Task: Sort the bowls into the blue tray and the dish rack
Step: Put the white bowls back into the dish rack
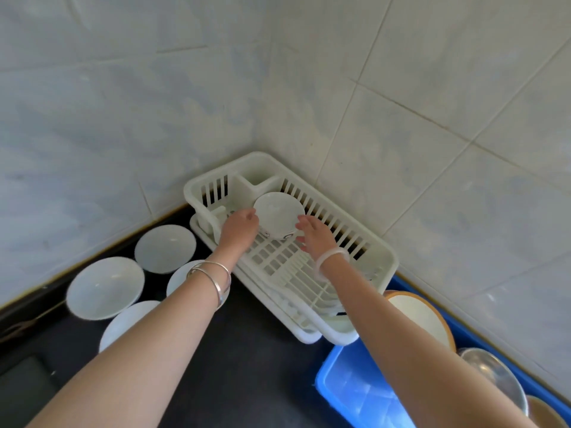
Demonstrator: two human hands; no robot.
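A white bowl (278, 213) with dark markings on its outside sits tilted in the far end of the white dish rack (384, 267), which stands in the tiled corner. My left hand (239, 227) grips the bowl's left rim. My right hand (313, 234) cups its right side, thumb at the rim and fingers under it. Several more white bowls (105, 287) lie on the dark counter to the left. The blue tray (355, 390) at the lower right holds a wood-rimmed bowl (423, 319) and a metal bowl (494, 378), partly hidden by my right arm.
Tiled walls close in behind and to the right of the rack. A white drip tray (306, 336) pokes out under the rack. The rack's near half holds only its ribs. Dark counter (247, 350) lies between my arms.
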